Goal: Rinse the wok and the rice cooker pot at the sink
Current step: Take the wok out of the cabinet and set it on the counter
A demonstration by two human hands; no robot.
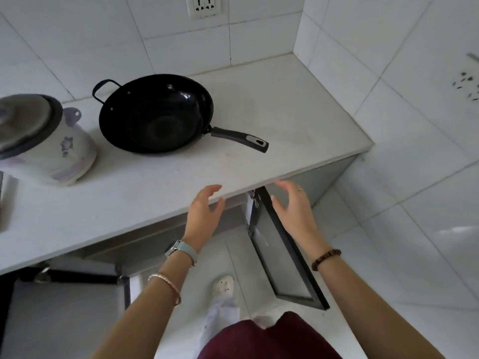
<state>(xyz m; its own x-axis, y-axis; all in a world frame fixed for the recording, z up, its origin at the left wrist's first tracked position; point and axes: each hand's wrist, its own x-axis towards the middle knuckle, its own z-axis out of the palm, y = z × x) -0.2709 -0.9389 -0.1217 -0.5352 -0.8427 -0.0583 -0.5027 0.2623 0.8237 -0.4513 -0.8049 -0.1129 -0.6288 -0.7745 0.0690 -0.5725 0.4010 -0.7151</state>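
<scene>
Meanwhile both hands (248, 208) hover empty with fingers loose; the wok (155, 114) handle points right, slightly toward the person.

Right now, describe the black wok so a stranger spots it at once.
Find the white stone counter along the tiled wall. Right of the white, purple-flowered rice cooker sits the round black metal wok. Only it is glossy black, with a long handle pointing right and a loop handle opposite.
</scene>
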